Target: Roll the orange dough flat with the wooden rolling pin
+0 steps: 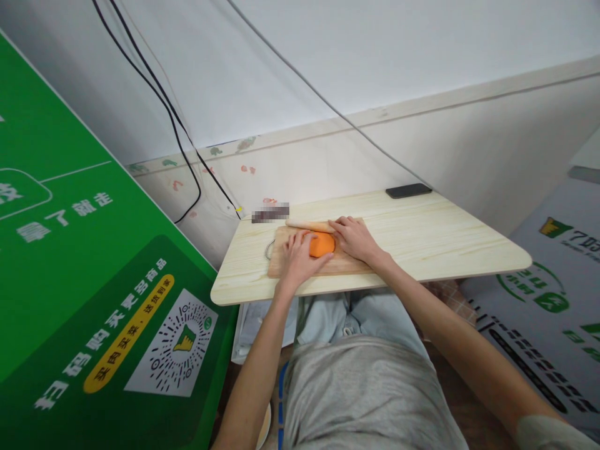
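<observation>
A smooth orange lump (pixel 322 245), like dough or clay, sits on a wooden cutting board (pixel 349 267). My left hand (pixel 299 255) is curved around its left side, thumb along the near edge and fingers over the far side. Behind the lump, a light wooden rolling pin (pixel 307 225) lies across the board's far part. My right hand (pixel 355 237) has its fingers bent over the pin's right end, which they partly hide. Its palm is just right of the lump. The board's metal ring handle (pixel 269 250) sticks out at the left.
The pale wood table (pixel 450 250) stands against a white wall. A black phone (pixel 409 190) lies at its back right; a pixelated dark item (pixel 270 213) is at the back left. Black cables (pixel 174 112) hang nearby. A green printed panel (pixel 117 237) closes off the left side.
</observation>
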`<action>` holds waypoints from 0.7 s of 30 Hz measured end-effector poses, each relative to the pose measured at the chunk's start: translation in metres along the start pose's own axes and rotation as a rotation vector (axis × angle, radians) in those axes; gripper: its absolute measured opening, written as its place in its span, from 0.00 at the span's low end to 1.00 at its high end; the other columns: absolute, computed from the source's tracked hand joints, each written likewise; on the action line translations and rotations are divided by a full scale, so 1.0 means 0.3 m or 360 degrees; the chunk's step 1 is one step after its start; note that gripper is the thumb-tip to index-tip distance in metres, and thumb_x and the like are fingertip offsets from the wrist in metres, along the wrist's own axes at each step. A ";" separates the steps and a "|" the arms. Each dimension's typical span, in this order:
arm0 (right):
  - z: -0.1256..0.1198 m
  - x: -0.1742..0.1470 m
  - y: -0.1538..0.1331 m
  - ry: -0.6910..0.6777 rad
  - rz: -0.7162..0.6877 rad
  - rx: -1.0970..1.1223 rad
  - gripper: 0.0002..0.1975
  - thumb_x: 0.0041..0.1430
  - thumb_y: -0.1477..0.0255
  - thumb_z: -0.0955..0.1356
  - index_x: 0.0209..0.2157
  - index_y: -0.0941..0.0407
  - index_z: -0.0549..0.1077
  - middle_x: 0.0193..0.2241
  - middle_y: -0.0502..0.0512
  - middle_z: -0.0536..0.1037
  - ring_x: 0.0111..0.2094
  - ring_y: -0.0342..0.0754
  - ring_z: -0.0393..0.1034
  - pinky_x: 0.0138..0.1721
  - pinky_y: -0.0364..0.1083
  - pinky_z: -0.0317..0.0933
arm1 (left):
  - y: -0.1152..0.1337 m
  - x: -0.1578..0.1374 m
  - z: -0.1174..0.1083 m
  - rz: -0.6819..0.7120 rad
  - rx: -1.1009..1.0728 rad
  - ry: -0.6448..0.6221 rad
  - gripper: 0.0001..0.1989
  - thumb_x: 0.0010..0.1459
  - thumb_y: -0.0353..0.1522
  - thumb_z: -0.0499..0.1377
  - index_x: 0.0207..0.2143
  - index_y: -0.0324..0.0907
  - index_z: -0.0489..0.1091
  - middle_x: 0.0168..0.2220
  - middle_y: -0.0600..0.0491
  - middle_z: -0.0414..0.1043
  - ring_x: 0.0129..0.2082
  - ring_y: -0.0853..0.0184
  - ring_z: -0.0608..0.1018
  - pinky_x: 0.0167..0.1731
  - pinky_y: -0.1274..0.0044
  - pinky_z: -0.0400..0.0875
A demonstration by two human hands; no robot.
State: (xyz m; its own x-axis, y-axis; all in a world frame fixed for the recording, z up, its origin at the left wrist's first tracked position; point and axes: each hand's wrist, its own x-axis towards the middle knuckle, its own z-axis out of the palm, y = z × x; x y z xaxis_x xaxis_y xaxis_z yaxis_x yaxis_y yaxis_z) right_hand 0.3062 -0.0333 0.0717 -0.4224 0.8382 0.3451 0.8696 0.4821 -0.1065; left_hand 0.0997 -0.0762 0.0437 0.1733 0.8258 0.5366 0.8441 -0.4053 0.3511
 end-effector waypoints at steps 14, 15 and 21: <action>0.008 -0.005 0.009 0.0010 0.0120 -0.0023 0.25 0.74 0.75 0.61 0.69 0.57 0.71 0.58 0.68 0.79 0.58 0.61 0.69 0.58 0.55 0.58 | -0.039 0.008 0.007 0.0157 -0.0335 -0.0023 0.25 0.63 0.36 0.69 0.61 0.45 0.73 0.61 0.46 0.78 0.61 0.54 0.78 0.66 0.62 0.71; 0.007 -0.005 0.008 0.0017 0.0126 -0.0021 0.26 0.74 0.75 0.62 0.69 0.57 0.72 0.58 0.68 0.79 0.58 0.61 0.69 0.58 0.55 0.58 | -0.038 0.008 0.006 0.0174 -0.0341 -0.0038 0.24 0.63 0.35 0.68 0.61 0.45 0.73 0.62 0.47 0.78 0.62 0.54 0.78 0.67 0.62 0.70; -0.004 -0.004 0.004 0.0042 0.0129 0.0046 0.23 0.75 0.73 0.61 0.65 0.58 0.76 0.54 0.67 0.81 0.55 0.61 0.71 0.57 0.54 0.58 | -0.024 0.006 0.005 0.0115 -0.0158 -0.0116 0.13 0.64 0.36 0.67 0.51 0.46 0.82 0.63 0.48 0.78 0.64 0.52 0.76 0.70 0.57 0.66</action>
State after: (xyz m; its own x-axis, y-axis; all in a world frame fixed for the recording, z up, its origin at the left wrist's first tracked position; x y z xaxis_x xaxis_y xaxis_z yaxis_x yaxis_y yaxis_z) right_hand 0.3079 -0.0340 0.0722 -0.3436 0.8681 0.3584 0.8928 0.4203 -0.1620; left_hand 0.0946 -0.0711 0.0410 0.2714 0.8181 0.5071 0.7744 -0.4984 0.3897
